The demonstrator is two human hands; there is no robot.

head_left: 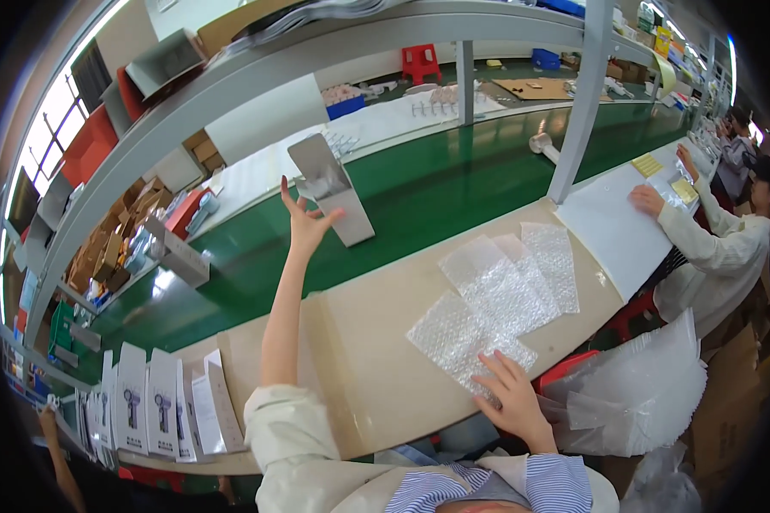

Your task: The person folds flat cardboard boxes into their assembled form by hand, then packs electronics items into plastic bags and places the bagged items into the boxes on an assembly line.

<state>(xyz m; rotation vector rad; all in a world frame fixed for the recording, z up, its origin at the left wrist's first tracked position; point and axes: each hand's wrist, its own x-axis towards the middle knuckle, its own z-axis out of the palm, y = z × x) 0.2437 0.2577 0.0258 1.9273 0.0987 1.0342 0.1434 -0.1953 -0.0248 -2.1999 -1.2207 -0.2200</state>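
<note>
While the white carton [355, 218] stands on the green belt [436, 192], upper centre, left hand [306, 229] spreads wide, contact unclear; right hand [518, 403], loosely open, touches bubble-wrap pouches [496, 286], right of centre. I judge carton placed, pouches unfilled.

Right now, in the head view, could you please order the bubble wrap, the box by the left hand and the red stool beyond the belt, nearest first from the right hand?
1. Bubble wrap: at the right hand, on the bench.
2. Box: ahead and left, by the left hand.
3. Red stool: farthest, across the green belt.
</note>
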